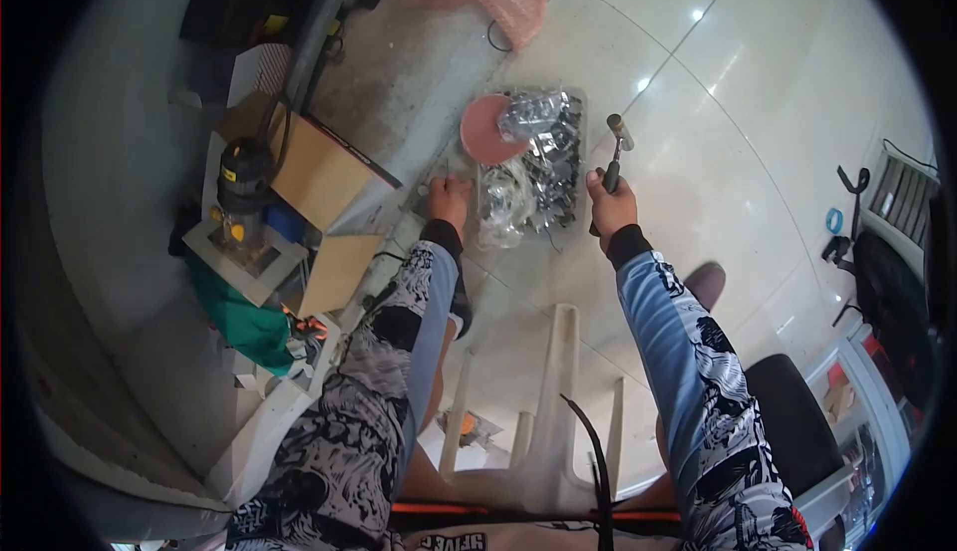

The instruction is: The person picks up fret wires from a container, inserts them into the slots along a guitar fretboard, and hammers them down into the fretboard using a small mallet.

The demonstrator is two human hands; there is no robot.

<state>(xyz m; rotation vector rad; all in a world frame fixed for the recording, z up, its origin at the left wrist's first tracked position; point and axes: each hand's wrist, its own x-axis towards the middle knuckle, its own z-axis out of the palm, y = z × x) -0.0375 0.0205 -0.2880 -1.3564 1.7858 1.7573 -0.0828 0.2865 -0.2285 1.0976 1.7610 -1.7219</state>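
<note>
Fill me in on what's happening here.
A person is working over a tray on the tiled floor, filled with small metal parts and some clear plastic bags. The right hand grips a hammer by its dark handle, to the right of the tray. The left hand is by the tray's left side; whether it holds anything is unclear. A round pink piece lies at the tray's far left corner.

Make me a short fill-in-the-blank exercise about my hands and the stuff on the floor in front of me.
1. The right hand grips a ____.
2. In the picture, the left hand is on the ____ side of the clear tray.
3. The round piece overlapping the tray's corner is coloured ____.

Missing words: hammer; left; pink.
</note>
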